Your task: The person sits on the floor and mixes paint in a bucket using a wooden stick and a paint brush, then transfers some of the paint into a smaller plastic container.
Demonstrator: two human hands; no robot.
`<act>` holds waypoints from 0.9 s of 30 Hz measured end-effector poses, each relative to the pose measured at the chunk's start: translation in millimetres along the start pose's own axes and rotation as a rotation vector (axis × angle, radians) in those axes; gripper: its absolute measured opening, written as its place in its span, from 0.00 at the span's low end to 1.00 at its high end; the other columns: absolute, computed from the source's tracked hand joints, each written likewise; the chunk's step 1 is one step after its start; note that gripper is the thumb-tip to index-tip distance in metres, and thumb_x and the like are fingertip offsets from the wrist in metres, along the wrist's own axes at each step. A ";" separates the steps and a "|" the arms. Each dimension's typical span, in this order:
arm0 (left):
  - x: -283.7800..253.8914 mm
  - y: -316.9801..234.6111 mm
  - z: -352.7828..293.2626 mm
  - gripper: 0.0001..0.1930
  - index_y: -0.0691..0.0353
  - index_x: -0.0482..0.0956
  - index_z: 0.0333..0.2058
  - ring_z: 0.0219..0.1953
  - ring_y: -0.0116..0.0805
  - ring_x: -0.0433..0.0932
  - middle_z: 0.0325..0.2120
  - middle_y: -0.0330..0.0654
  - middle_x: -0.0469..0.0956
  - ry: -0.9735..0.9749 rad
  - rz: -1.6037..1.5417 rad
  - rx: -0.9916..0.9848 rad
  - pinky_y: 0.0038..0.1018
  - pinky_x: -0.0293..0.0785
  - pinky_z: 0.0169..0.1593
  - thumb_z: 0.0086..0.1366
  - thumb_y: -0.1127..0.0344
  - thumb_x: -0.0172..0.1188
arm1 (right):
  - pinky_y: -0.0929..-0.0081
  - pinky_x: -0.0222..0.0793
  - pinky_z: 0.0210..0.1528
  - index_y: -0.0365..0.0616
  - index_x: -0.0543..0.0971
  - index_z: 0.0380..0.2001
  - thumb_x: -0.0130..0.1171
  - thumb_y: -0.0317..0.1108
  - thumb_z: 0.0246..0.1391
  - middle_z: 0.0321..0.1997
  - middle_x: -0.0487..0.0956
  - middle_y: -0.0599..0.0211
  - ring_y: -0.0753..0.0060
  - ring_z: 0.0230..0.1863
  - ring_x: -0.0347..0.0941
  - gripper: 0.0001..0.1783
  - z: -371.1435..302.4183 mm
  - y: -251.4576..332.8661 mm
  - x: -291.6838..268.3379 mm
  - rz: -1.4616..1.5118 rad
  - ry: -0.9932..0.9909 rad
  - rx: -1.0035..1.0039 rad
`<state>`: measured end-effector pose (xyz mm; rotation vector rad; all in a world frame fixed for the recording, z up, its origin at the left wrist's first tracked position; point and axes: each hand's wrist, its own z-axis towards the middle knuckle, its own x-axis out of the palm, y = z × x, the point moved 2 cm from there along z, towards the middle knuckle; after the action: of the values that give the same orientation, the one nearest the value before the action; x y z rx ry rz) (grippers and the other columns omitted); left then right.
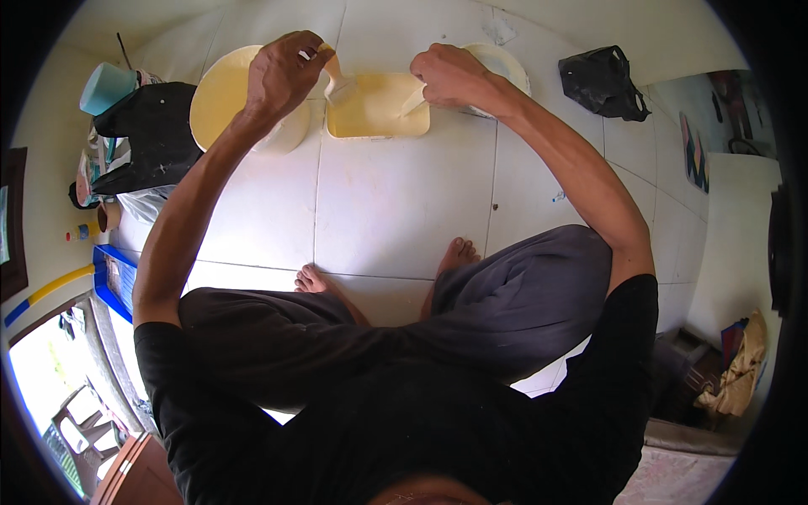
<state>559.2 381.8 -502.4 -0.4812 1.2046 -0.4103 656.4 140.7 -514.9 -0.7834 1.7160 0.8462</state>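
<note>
Yellow tray [379,135] on tiled floor [404,198], between hands, long axis left-right. Left hand [284,76]: fingers pinched on brush-like tool [335,74]. Right hand [453,77], nearer tray: fingers closed around pale spatula [413,103], slanting left-near over it.

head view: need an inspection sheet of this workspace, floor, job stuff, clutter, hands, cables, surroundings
Surface: white tiled floor, a dark speck and a small blue mark on it
Job's things: pale yellow rectangular tray; bucket with yellow inside, to its left; round pale container to its right, partly hidden
Clutter: crumpled black plastic bag at right; spread black bag, turquoise container and blue basket at left
Left hand: grips a brush-like tool at the tray's left edge
Right hand: grips a pale tool, its end over the tray
Cables: nothing seen
Surroundings: pale wall at right; bright opening at lower left
</note>
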 end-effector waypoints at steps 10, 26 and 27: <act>-2.3 -6.0 0.8 0.13 0.64 0.84 0.39 0.33 0.38 0.84 0.35 0.45 0.85 0.000 -0.039 -0.009 0.30 0.78 0.38 0.64 0.60 0.66 | 0.55 0.71 0.33 0.37 0.73 0.23 0.59 0.24 0.42 0.21 0.75 0.52 0.50 0.27 0.73 0.05 6.0 17.7 23.2 0.350 -0.132 -0.004; -8.6 -7.1 2.1 0.12 0.64 0.84 0.39 0.32 0.36 0.85 0.35 0.44 0.85 -0.025 -0.028 0.000 0.29 0.79 0.38 0.65 0.60 0.66 | 0.52 0.73 0.34 0.34 0.75 0.25 0.56 0.23 0.44 0.25 0.78 0.46 0.43 0.31 0.77 0.03 8.2 8.0 15.2 0.205 -0.203 0.019; -9.8 -8.7 2.8 0.12 0.64 0.84 0.39 0.32 0.36 0.85 0.35 0.44 0.85 -0.027 -0.028 0.005 0.29 0.79 0.38 0.65 0.60 0.66 | 0.52 0.74 0.36 0.35 0.75 0.27 0.57 0.25 0.48 0.27 0.79 0.46 0.42 0.33 0.78 0.04 7.4 10.6 19.7 0.214 -0.218 0.004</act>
<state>558.4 380.3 -489.1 -0.4987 1.1715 -0.4291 646.2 150.6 -533.7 -0.4894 1.6228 1.0342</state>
